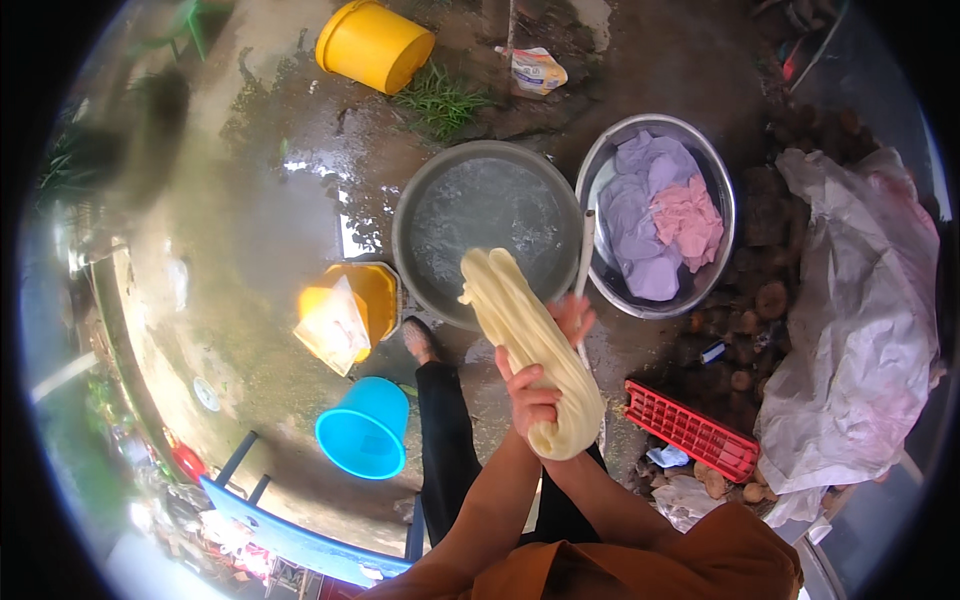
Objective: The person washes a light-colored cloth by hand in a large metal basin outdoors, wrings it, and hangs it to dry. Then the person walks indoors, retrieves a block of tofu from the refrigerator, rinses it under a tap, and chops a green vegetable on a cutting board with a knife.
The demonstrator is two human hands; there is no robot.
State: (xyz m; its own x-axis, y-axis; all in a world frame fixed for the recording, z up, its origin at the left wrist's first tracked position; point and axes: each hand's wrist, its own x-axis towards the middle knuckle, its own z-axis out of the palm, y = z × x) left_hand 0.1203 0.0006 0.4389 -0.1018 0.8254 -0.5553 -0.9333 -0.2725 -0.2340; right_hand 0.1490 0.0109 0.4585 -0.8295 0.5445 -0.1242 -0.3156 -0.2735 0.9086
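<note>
A long, pale yellow cloth [536, 352], folded and loosely twisted, is held up in front of me, slanting over the near rim of a round grey basin [487, 150]. My left hand [534, 394] curls its fingers over the cloth's near part. On the cloth's far right side is my right hand [574, 319], blurred and partly covered; whether it grips is unclear. My wrists come close together beneath the cloth's near end. Cloudy water fills the basin. Right of it, an oval metal tub [720, 154] holds lavender cloth [637, 202] and pink cloth [688, 223].
A pale pole [585, 255] stands between basin and tub. Yellow buckets [375, 45] [382, 300] and a blue bucket [364, 427] lie on the wet ground. A red plastic crate [690, 431], cut logs [771, 300] and a white plastic sheet [847, 322] are at right. A blue bench [292, 532] is lower left.
</note>
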